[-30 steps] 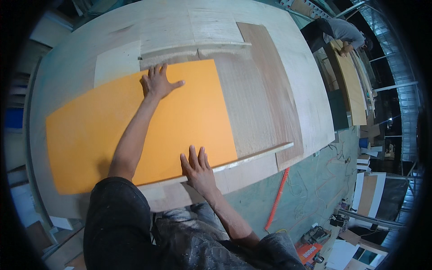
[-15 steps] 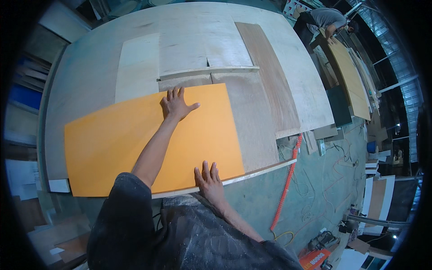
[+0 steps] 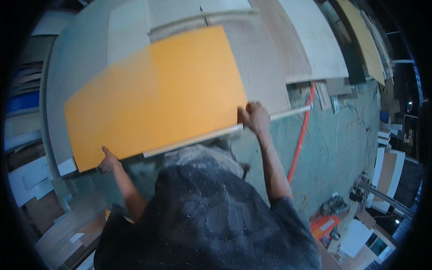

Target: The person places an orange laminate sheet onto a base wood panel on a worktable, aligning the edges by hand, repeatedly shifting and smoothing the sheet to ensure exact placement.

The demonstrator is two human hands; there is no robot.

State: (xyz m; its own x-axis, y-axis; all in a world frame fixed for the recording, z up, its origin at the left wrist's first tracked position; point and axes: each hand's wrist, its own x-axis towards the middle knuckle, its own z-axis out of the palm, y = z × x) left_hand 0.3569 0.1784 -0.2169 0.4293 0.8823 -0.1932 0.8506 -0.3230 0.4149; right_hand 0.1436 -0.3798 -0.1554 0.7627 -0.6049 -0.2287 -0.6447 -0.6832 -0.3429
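Right hand (image 3: 255,118) grip closed over the near right corner of the orange panel (image 3: 157,94), fingers curled on the edge, right where a pale edge strip (image 3: 193,140) runs along the panel's near side. Left hand (image 3: 108,159) grips the near left corner from below, thumb side up; fingers mostly hidden under the panel, so how tight the hold is cannot be told for sure, but it is on the panel.

Panel lies on the big round-edged table (image 3: 58,90), on top of pale plywood sheets (image 3: 270,58); its near edge overhangs the table toward the person. Open room: bare table strip to the left of the panel, green floor (image 3: 342,148) to the right with a red hose (image 3: 300,135) lying on it. More boards stacked at far right.

Versus earlier frames: both hands were flat on the panel's top face, the left one far out in the middle; now both have come back to the near corners and hold the edge. View has also tipped lower.

Whole frame blurred; the person's dark dusty shirt (image 3: 211,220) blocks the lower middle. Panel's far left corner looks smeared.
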